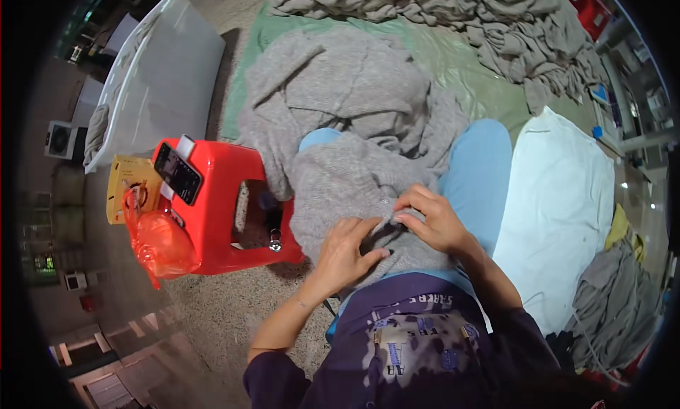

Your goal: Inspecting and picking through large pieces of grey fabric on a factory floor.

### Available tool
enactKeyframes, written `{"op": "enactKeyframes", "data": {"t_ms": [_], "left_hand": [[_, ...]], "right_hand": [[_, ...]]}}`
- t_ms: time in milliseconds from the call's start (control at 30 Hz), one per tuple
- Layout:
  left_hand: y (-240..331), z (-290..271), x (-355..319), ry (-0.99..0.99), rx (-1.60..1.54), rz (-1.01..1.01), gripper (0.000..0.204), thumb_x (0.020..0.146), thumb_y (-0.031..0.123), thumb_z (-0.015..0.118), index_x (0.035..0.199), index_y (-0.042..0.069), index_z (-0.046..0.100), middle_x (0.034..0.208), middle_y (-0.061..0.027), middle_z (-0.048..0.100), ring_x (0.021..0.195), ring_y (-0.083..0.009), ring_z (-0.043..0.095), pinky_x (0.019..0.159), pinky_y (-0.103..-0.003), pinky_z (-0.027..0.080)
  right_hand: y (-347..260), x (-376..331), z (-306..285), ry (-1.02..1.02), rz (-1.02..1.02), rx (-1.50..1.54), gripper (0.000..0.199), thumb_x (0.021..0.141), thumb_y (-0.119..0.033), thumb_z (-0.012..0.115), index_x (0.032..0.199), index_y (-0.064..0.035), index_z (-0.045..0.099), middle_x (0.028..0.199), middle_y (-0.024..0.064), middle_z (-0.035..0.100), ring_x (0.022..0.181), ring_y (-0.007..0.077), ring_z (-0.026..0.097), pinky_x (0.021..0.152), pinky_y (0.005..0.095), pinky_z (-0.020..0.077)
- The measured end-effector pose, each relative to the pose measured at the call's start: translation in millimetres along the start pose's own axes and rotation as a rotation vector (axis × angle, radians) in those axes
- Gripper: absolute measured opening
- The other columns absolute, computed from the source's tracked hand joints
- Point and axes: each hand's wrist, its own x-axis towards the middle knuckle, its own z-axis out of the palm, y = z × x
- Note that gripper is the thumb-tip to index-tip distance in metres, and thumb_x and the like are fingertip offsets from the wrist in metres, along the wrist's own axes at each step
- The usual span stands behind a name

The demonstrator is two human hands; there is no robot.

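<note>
A grey knitted sweater (340, 171) is spread over my lap and legs, its far part bunched on the green sheet. My left hand (347, 254) bends over the near part of the knit, with a gathered fold between thumb and fingers. Just to its right, my right hand (433, 223) pinches the same fold between thumb and fingertips. The two hands are close together but apart. What lies inside the fold is too small to make out.
At left stands a red plastic stool (219, 168) with a phone (178, 174) on top. Beside it are an orange plastic bag (163, 242), a yellow box (131, 186) and a white bin (159, 76). More grey garments (524, 40) are heaped beyond; white cloth (559, 210) lies right.
</note>
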Motion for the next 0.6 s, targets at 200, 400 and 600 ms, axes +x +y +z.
{"op": "enactKeyframes", "data": {"t_ms": [200,400,600], "left_hand": [[-25.0,10.0,-18.9,0.232,-0.088,-0.259,0.014,0.076,0.004,0.070,0.089,-0.001,0.065,0.078,-0.0114,0.064,0.069,-0.0193,0.060,0.065,-0.028,0.046],[-50.3,-11.2,-24.4,0.312,-0.795,-0.603,0.012,0.088,0.011,0.064,0.090,0.000,0.067,0.083,-0.0067,0.068,0.066,-0.0136,0.059,0.062,-0.028,0.046],[-29.8,-5.7,-12.6,0.390,-1.178,-0.442,0.024,0.091,0.020,0.064,0.096,-0.003,0.066,0.086,-0.0017,0.067,0.074,-0.0059,0.056,0.068,-0.021,0.044]], "right_hand": [[7.7,-10.1,-25.3,-0.200,0.090,-0.245,0.017,0.079,-0.011,0.066,0.093,-0.0042,0.062,0.087,0.0109,0.058,0.082,0.0301,0.057,0.070,0.0355,0.0457],[36.9,-17.6,-31.9,0.147,0.114,-0.214,0.011,0.082,-0.011,0.064,0.088,-0.0032,0.059,0.084,0.0093,0.055,0.081,0.0254,0.055,0.073,0.0321,0.0437],[9.6,-4.6,-12.5,0.374,0.256,0.501,0.009,0.085,-0.008,0.061,0.091,-0.0032,0.058,0.089,0.0047,0.053,0.081,0.0171,0.052,0.074,0.0275,0.0414]]}}
